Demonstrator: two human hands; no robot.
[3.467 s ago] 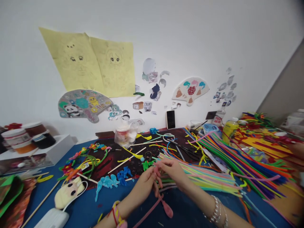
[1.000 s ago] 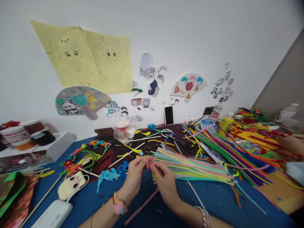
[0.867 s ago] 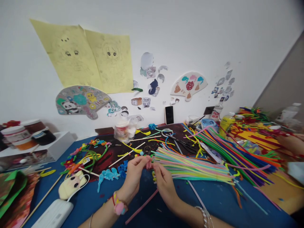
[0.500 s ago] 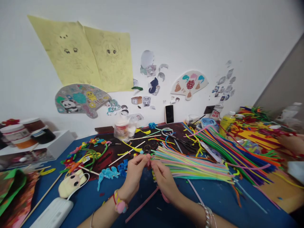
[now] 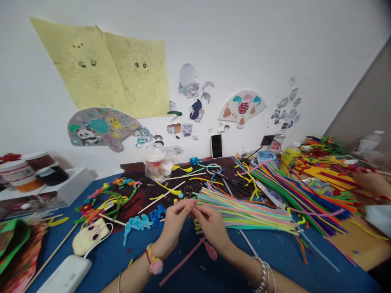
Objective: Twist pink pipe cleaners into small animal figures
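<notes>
Over the near middle of the desk, my left hand [image 5: 174, 219] and my right hand [image 5: 214, 227] meet fingertip to fingertip. Both are closed in a pinch on a pink pipe cleaner, of which only a bit shows at the fingertips. Below my right hand hangs a rounded pink fuzzy piece [image 5: 210, 251]; whether it joins the pinched part is hidden. A straight pink pipe cleaner [image 5: 182, 262] slants down to the left beneath my hands. Just right of my fingers lies a bundle of pastel pipe cleaners [image 5: 250, 213].
Blue twisted pipe cleaner pieces [image 5: 137, 224] lie left of my hands, near a plush toy [image 5: 90, 236] and a white power bank [image 5: 65, 276]. Scissors [image 5: 236, 185] and dark-coloured pipe cleaners [image 5: 293, 191] lie behind the bundle. Another person's hand [image 5: 371, 185] is at the far right.
My fingertips have drawn closer together, and my right hand has turned slightly. The rounded pink piece below it shows more fully. The whole view has shifted a little.
</notes>
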